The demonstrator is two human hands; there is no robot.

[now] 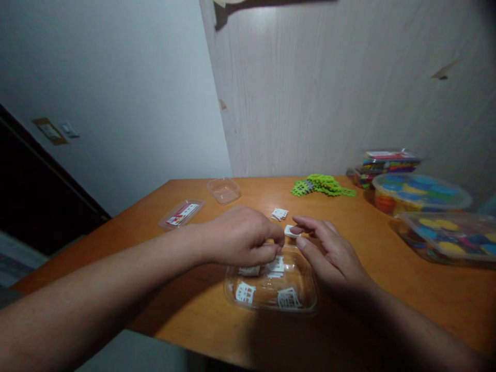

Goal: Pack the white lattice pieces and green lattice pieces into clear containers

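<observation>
Nearest: left forearm [116, 279], slanting in from the low left corner over a wooden table [372, 243]. At its end, left hand [242, 236] above the far side of a clear tray [267, 304], probably high so as to clear the wall. Fingers curled downward, thumb close to forefinger; cannot tell of any piece between them (back of the hand in the way). Right hand [329, 250] by the tray's far right corner, thumb and fingers apart, tips close to a small white stack [290, 231] on the table; cannot tell of contact. In the tray, white pieces [245, 293] in separate groups, two along the near side, others below the left hand, perhaps spaced against mixing. Tray between both hands, presumably for easy reach. Beyond, another white pile [279, 214], then green pieces [323, 184]. Farther left, a labelled lid [182, 213] and an open box [223, 191], likely there for working room. At right, a round tub [422, 192], well apart from both hands.
</observation>
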